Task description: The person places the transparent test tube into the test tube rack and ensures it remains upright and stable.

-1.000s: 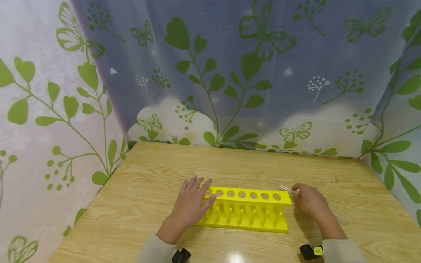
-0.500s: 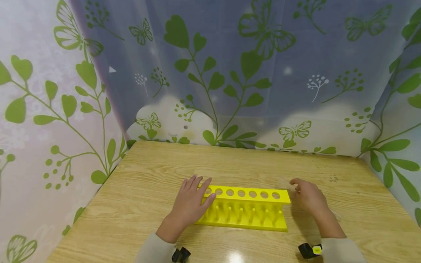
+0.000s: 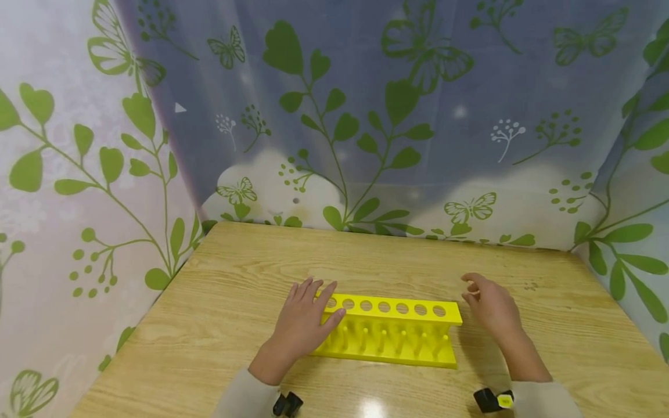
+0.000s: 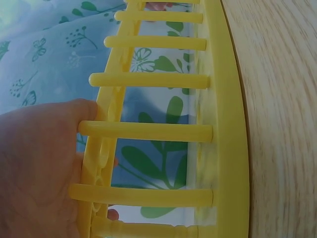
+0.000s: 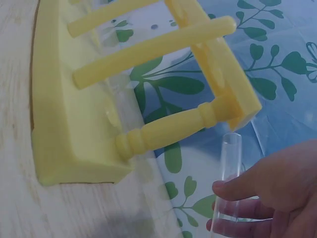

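A yellow test tube rack (image 3: 387,356) stands upright on the table, with a row of round holes along its top and several pegs below. My left hand (image 3: 303,325) holds its left end, thumb on the top plate and fingers across to the back edge. In the left wrist view, fingertips show past the top plate. Just off the rack's right end, my right hand (image 3: 493,305) pinches a clear test tube (image 5: 231,156) between thumb and fingers. In the right wrist view the tube's open end is near the rack's top corner; its lower part is partly hidden by the fingers.
The wood-grain table (image 3: 251,255) extends around the rack. Behind it hangs a patterned curtain (image 3: 334,116) with leaves and butterflies, and another patterned cloth (image 3: 63,191) covers the left side. Black wrist devices (image 3: 287,404) show near the sleeves.
My right hand has risen and moved slightly back, turning the test tube from nearly level to steeper. My left hand and the rack have stayed in place.
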Demonstrator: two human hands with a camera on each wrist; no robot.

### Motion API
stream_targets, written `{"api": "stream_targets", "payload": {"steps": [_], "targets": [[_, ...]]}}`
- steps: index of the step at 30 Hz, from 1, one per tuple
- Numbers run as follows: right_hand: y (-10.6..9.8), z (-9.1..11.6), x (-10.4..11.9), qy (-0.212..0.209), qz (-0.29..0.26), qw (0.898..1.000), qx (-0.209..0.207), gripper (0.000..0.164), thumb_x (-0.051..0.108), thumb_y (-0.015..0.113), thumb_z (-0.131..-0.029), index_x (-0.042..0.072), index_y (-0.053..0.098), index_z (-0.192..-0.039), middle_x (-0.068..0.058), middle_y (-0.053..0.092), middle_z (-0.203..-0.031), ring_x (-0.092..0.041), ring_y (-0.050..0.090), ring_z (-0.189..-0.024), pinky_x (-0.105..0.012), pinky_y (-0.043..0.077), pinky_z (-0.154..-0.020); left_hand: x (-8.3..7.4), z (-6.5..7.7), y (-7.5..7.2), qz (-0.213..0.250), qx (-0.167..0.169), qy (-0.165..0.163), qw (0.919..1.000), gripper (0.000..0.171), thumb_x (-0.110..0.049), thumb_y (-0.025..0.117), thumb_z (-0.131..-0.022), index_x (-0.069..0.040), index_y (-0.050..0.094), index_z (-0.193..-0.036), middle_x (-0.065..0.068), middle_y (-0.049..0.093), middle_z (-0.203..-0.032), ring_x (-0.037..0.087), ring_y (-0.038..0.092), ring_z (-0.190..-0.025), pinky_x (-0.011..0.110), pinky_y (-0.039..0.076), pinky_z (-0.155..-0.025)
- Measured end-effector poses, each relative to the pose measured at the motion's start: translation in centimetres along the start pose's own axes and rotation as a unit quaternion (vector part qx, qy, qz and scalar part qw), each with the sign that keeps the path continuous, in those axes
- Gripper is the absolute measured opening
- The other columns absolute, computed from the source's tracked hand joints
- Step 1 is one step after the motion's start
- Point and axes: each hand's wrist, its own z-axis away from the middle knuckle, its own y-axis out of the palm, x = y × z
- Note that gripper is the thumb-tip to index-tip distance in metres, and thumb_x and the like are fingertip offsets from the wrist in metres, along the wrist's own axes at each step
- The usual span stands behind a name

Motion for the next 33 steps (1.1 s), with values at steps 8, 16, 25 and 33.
{"api": "stream_targets", "payload": {"steps": [8, 16, 25, 33], "targets": [[-0.8, 0.1, 0.7, -0.009, -0.012, 0.999, -0.037, 0.038, 0.008, 0.060, -0.095, -0.003, 0.052, -0.130, -0.027, 0.064, -0.109, -0.040, 0.064, -0.091, -0.046, 0.054, -0.063, -0.1, 0.0, -0.1, -0.003, 0.005, -0.001, 1.0000, 0.059, -0.049, 0.047, -0.099, -0.014, 0.043, -0.147, 0.017, 0.045, -0.143, 0.039, 0.034, -0.138, 0.059, 0.020, -0.114], [-1.3, 0.2, 1.0, -0.012, -0.019, 0.999, -0.044, 0.039, 0.012, 0.056, -0.099, -0.003, 0.047, -0.135, -0.026, 0.065, -0.108, -0.040, 0.064, -0.090, -0.047, 0.054, -0.064, -0.1, 0.0, -0.2, -0.004, 0.001, 0.000, 1.0000, 0.058, -0.049, 0.048, -0.099, -0.015, 0.044, -0.147, 0.016, 0.046, -0.142, 0.039, 0.035, -0.137, 0.058, 0.020, -0.114], [-1.8, 0.5, 1.4, 0.000, -0.035, 0.998, -0.057, 0.044, 0.023, 0.046, -0.105, -0.001, 0.037, -0.141, -0.030, 0.062, -0.114, -0.043, 0.064, -0.093, -0.050, 0.053, -0.064, -0.2, 0.0, -0.1, -0.006, -0.007, 0.005, 0.9999, 0.058, -0.049, 0.048, -0.099, -0.015, 0.045, -0.146, 0.017, 0.048, -0.140, 0.039, 0.037, -0.135, 0.059, 0.021, -0.113], [-2.2, 0.4, 1.6, 0.008, -0.054, 0.995, -0.087, 0.048, 0.032, 0.036, -0.107, 0.002, 0.031, -0.144, -0.029, 0.062, -0.114, -0.044, 0.064, -0.091, -0.052, 0.051, -0.064, -0.1, 0.0, 0.0, -0.005, -0.008, 0.007, 0.9999, 0.058, -0.048, 0.049, -0.099, -0.013, 0.045, -0.145, 0.018, 0.049, -0.139, 0.040, 0.038, -0.134, 0.060, 0.021, -0.112]]}}
